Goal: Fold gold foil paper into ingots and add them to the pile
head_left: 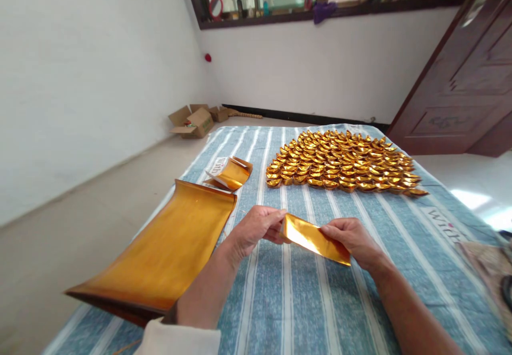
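A folded strip of gold foil paper (310, 236) is stretched between my two hands above the striped cloth. My left hand (262, 226) pinches its left end. The right end is held in my right hand (350, 237), thumb on top. To the left lies a large stack of gold foil sheets (176, 243), its edges curling up. Beyond that stack sits a smaller, partly folded gold foil piece (234, 174). Many folded gold paper ingots (340, 163) stand in close rows at the far right of the cloth.
A blue and white striped cloth (272, 301) covers the table. Open cardboard boxes (196, 122) rest on the floor behind it. A wooden door (452, 83) stands at the right, and a windowsill (280, 18) with small items runs along the back wall.
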{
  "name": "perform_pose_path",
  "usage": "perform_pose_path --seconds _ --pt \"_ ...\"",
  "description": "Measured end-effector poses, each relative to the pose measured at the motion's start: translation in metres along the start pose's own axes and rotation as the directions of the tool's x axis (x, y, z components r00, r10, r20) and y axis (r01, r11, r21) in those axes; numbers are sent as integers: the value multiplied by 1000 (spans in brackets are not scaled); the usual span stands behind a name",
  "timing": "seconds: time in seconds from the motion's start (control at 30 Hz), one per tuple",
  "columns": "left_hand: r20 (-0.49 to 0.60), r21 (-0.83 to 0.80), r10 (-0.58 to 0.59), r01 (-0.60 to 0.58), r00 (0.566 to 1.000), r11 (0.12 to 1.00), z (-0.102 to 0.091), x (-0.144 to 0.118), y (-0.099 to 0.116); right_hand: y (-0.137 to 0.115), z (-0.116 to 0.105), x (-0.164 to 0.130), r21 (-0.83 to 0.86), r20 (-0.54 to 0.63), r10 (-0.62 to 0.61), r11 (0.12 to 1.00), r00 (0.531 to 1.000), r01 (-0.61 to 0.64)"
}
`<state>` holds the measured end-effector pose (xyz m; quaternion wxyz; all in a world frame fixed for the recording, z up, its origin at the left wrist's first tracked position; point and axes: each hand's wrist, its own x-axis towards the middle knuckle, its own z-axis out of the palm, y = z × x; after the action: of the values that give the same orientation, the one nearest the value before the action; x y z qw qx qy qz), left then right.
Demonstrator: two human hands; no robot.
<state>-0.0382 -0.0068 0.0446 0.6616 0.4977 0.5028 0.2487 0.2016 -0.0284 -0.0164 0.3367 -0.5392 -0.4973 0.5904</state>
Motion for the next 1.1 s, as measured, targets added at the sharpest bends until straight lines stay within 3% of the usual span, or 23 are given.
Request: perform_pose_path --seconds 0.53,0.63,0.7,0.73,0.8,0.87,0.93,1.0,1.03,1.1 --pt "-48 51 74 -72 996 996 -2 1 -3 -4 -3 -3 46 51 -30 999 998 27" --pt "-99 127 173 -160 980 979 -1 2 -3 -7 -3 -6 42 41 -108 993 993 106" --pt "-116 221 275 -245 955 944 0 2 -3 -8 -2 -8 -54 -63 -246 968 967 243" --pt "-121 275 343 -301 931 913 1 1 -3 -9 -1 -7 -144 -121 -357 929 926 340" --pt "-132 394 515 -432 847 811 3 1 -3 -8 0 -6 -365 -187 -618 766 764 530" --pt "-120 534 698 -547 706 645 6 2 -5 -6 -1 -3 -559 -148 -817 533 557 635" --pt "-45 689 833 -586 551 425 8 5 -11 -4 -2 0 -706 -92 -909 347 406 617" --pt "81 812 892 -548 444 199 10 9 -20 -2 -4 2 -820 -46 -938 233 345 523" --pt "144 851 896 -514 421 104 11 11 -25 -1 -6 2 -861 -27 -939 196 342 469" --pt "244 886 879 -463 409 -31 13 15 -36 1 -8 1 -910 20 -918 147 397 387"
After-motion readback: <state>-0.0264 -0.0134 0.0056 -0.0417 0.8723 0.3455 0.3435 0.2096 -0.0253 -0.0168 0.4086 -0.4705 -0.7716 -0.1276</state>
